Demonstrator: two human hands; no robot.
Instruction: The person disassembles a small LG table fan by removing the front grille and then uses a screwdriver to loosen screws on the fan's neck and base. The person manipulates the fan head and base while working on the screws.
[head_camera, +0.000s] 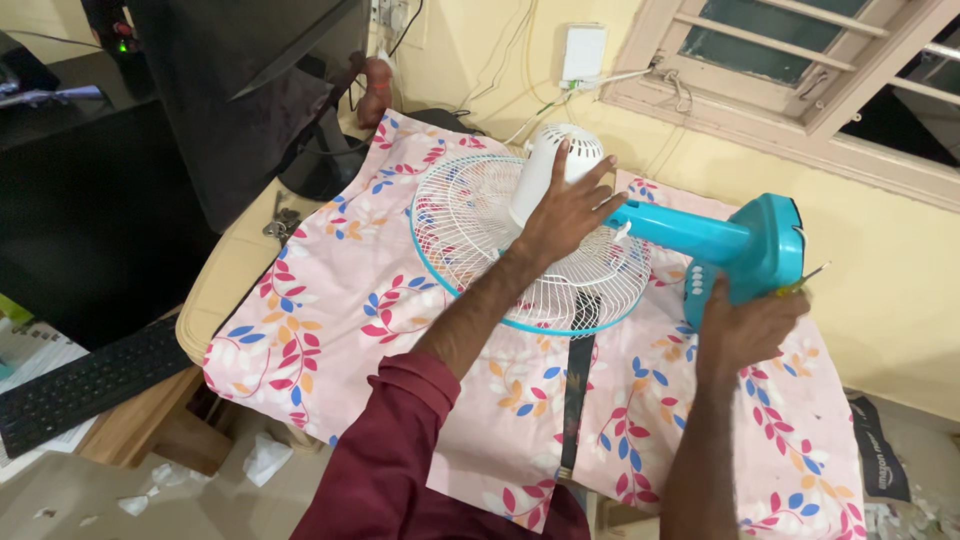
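Gripping smooth turquoise fan base (765, 245), wire grille (470, 225)

1. Indoor, even warm light; yellow wall (880, 300) brightly lit, no glare.
2. Top left dim: monitor (240, 90) and dark area near black, detail lost.
3. Window (900, 110) panes dark.
4. Soft shadow under fan grille (470, 230) on cloth (330, 300).
5. Focus sharp overall; slight wide-angle bend at edges.

A room in a home, used partly as a desk corner. A dark monitor (250, 90) and black keyboard (90, 385) sit at the left, a pink floral cloth (330, 300) covers the table, and a wooden-framed window (800, 60) breaks the yellow wall (900, 290) at far right.
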